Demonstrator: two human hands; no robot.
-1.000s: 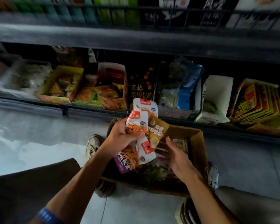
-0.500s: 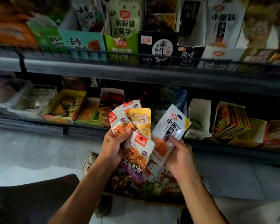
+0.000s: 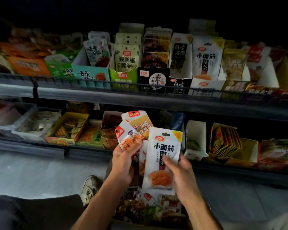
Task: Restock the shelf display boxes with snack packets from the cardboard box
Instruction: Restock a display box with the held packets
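Note:
My left hand [image 3: 123,161] grips a fan of snack packets [image 3: 135,130], white with red logos and orange food pictures. My right hand [image 3: 179,175] pinches a tall white packet [image 3: 163,156] with black characters and an orange picture, held upright in front of the lower shelf. Below my hands lies the cardboard box [image 3: 150,208], full of mixed packets, its walls mostly hidden. On the upper shelf stands a white display box [image 3: 204,83] holding packets with the same black characters.
The upper shelf carries a row of display boxes behind a black wire rail [image 3: 140,83]. The lower shelf holds a yellow open box [image 3: 68,127], a white box [image 3: 195,138] and yellow packets at right. My shoe [image 3: 90,188] rests on the pale floor.
Both hands have risen out of the box with packets. My right hand picked up the tall white packet and turned it upright. The view tilted up, showing the upper shelf.

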